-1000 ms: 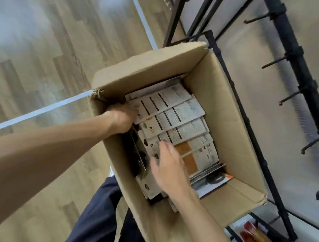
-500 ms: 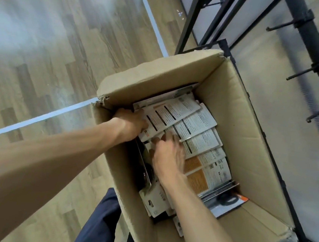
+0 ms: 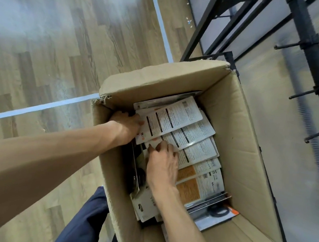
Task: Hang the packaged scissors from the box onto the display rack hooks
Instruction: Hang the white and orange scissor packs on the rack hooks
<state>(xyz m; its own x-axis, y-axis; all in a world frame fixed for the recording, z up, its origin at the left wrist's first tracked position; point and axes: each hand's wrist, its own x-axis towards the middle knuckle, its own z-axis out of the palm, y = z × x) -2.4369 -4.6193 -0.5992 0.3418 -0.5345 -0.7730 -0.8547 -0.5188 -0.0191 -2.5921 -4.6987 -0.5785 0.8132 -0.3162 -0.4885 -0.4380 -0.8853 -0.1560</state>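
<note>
At the far left lies the wood-look floor [image 3: 44,51], crossed by a pale tape line [image 3: 39,107]. Next comes the open cardboard box [image 3: 236,147], where both hands work among the packaged scissors [image 3: 191,141], which lie fanned in overlapping cards, backs up, inside it. The left hand [image 3: 127,126] reaches over the box's near-left wall and grips the edge of the top card [image 3: 172,118], fingers curled against it. Just right of it, the right hand [image 3: 162,166] lies on the stack lower down, its fingertips [image 3: 157,147] bent and digging at the card edges; whether it has one pinched cannot be told. To do this step well, the person would probably separate a single card, lift it by its top edge so the hang hole stays free, and keep the other hand steadying the stack. At the far right stands the black display rack [image 3: 314,63], its hooks [image 3: 303,94] bare where visible.
</note>
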